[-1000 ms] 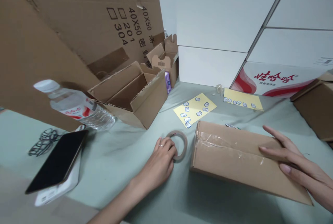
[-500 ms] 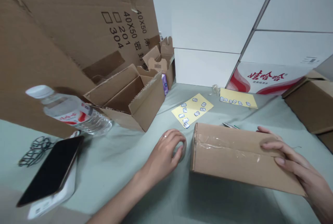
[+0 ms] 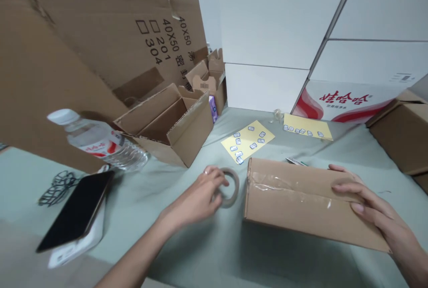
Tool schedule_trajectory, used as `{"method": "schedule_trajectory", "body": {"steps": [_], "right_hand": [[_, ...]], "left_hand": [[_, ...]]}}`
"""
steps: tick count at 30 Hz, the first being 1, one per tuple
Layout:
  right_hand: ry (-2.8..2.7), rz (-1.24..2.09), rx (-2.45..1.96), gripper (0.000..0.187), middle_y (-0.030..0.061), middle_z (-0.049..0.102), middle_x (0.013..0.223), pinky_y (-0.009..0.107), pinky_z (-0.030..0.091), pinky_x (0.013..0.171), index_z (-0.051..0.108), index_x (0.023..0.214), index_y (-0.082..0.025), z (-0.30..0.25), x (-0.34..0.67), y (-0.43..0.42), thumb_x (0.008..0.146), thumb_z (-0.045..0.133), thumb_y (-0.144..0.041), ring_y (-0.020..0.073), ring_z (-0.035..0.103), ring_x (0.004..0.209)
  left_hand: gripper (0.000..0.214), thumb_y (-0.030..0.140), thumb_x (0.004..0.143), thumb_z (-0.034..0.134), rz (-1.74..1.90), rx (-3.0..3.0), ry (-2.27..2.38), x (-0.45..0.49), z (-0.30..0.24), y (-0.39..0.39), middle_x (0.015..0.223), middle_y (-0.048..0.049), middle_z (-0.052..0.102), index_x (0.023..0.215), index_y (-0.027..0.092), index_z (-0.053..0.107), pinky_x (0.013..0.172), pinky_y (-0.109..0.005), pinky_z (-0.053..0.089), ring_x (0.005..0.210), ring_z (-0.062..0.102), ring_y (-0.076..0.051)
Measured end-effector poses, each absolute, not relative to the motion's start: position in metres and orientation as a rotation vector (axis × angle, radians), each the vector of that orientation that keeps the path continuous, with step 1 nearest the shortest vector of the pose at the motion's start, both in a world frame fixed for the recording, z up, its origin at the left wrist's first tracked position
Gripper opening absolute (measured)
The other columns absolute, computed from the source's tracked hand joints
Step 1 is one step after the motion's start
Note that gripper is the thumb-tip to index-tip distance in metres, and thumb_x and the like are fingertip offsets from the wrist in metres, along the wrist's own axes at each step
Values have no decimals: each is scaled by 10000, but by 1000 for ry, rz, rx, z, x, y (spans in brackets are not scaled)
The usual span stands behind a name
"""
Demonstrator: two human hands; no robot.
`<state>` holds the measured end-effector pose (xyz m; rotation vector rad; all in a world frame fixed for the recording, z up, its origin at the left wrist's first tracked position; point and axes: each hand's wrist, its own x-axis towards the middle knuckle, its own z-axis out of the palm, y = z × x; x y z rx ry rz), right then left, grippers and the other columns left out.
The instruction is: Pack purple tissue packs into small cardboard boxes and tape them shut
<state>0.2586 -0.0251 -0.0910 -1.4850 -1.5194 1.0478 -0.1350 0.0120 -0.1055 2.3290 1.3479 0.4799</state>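
Tape roll (image 3: 236, 186) sits at nine o'clock of carton (image 3: 301, 205). Left hand (image 3: 197, 196): fingers parted beside roll. Right hand (image 3: 384, 219): fingers spread on carton, clamping unclear. Risk: stray nudge skids roll.

Taped box (image 3: 310, 212): matt cardboard; seam tape (image 3: 277, 185) glossy, wrinkled plastic. Bottle (image 3: 103, 143): clear ribbed plastic. Tablecloth (image 3: 163, 190): matt, creased.

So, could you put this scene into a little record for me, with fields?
Left hand: at the left rim of a grey-brown ring-shaped tape roll; grip unclear
Right hand: on the right end of a taped brown cardboard box
Left side: clear plastic bottle with white cap, beside an open brown cardboard box
Farther back: two yellow paper sheets with small blue-edged labels
Surface: pale green cloth
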Motion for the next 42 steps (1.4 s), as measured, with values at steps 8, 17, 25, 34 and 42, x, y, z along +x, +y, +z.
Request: {"method": "schedule_trajectory", "body": {"steps": [8,17,25,34,42], "right_hand": [[-1671,982,-1492,298,-15,399,1559,635,469,980,729,988,-363,-100,275,-16,854,551,-561,469,360,1401],[-1554,1007,-1451,275,-28,412,1542,568,384,1085,721,951,-351,-93,256,-22,820,595,-557,414,327,1427],[-1615,1053,-1312,279,54,413,1526,537,361,1089,720,981,-286,-97,260,-14,858,572,-488,381,385,1390],[-1884,770,-1333,274,68,283,1593,490,400,1078,669,1105,-282,-84,264,-16,924,550,-450,333,295,1462],[-2125,191,-1121,344,92,629,1138,320,550,808,503,1290,-255,-20,223,-15,949,537,-227,187,644,962]], "left_hand": [[120,161,938,418,555,2165,1345,-144,-116,-9,931,-48,641,895,217,515,1043,-516,416,1045,594,-235],[309,441,993,455,1103,1784,878,-88,-46,-15,952,-42,573,1177,195,477,696,-253,453,810,555,-145],[398,454,948,562,973,1459,449,-26,-29,3,819,-15,567,1217,175,472,754,-292,440,756,540,-149],[368,448,924,619,894,1291,399,-9,-48,9,747,-4,601,1136,158,539,814,-304,409,761,562,-147],[310,349,853,590,845,1151,313,-15,-49,9,632,17,507,1082,141,620,678,-286,338,623,442,-133]]}}
